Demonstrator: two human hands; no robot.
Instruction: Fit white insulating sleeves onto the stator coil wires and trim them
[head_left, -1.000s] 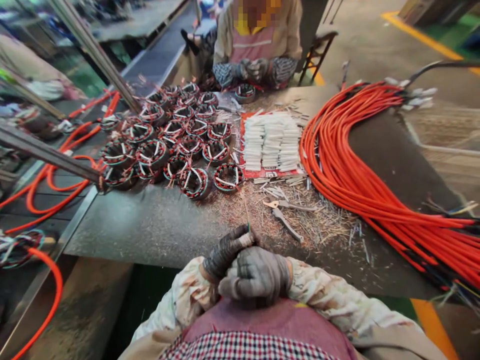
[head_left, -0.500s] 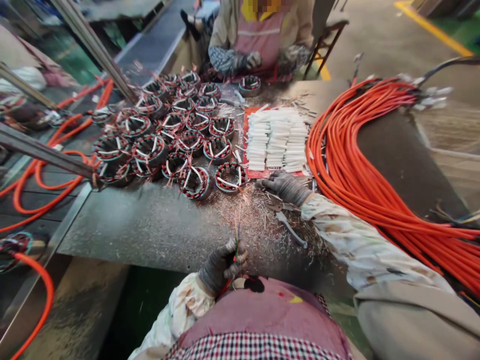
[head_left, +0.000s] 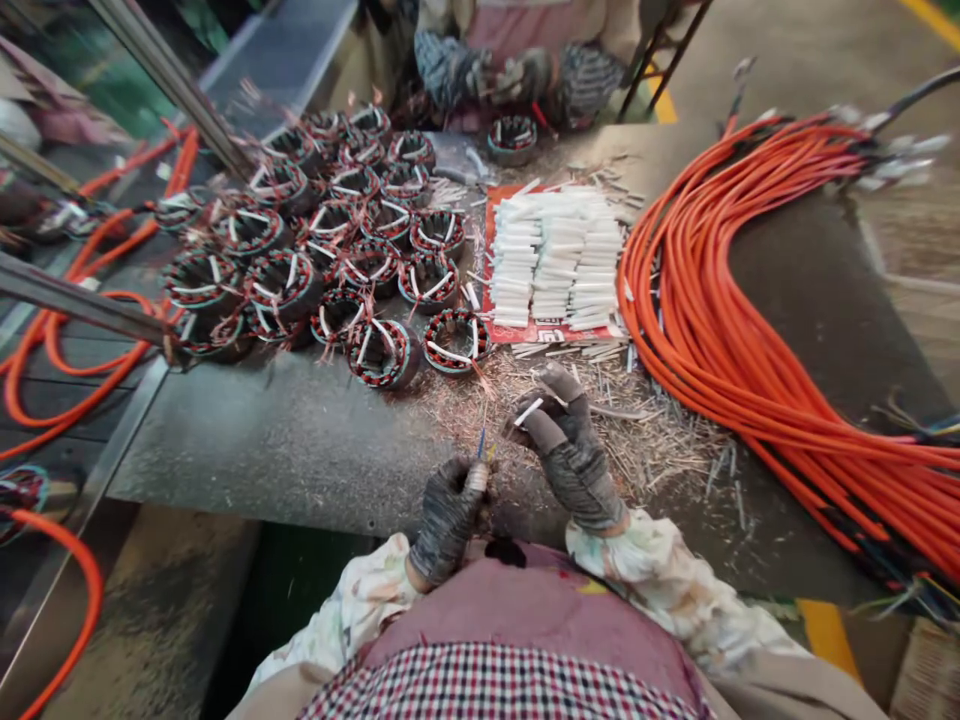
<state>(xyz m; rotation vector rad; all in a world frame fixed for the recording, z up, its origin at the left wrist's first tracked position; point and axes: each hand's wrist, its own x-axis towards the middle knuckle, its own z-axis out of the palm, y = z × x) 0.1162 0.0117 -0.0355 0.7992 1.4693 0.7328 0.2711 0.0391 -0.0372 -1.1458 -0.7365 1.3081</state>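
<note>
My left hand [head_left: 448,515], in a dark grey glove, is closed near the table's front edge. Thin wires [head_left: 481,443], blue and yellow among them, stick up from between its thumb and fingers. A short white sleeve tube [head_left: 529,412] is pinched in my gloved right hand [head_left: 574,450], just right of the wire tips and apart from them. Beyond my hands, rows of white sleeve tubes [head_left: 556,255] lie on a red sheet [head_left: 496,205]. A wound motor stator [head_left: 456,342] with copper ends sits to their left.
Several more stators [head_left: 379,355] crowd the table's left. A thick bundle of orange cables [head_left: 675,320] curves along the right. Wire scraps [head_left: 660,440] litter the metal table [head_left: 247,440]. Metal posts [head_left: 172,85] stand at left. A co-worker's gloved hands [head_left: 510,78] are across the table.
My right hand has come back from the edge of the tube rows with one white tube, toward my left hand. The left still grips the wires. The co-worker's hands have come together.
</note>
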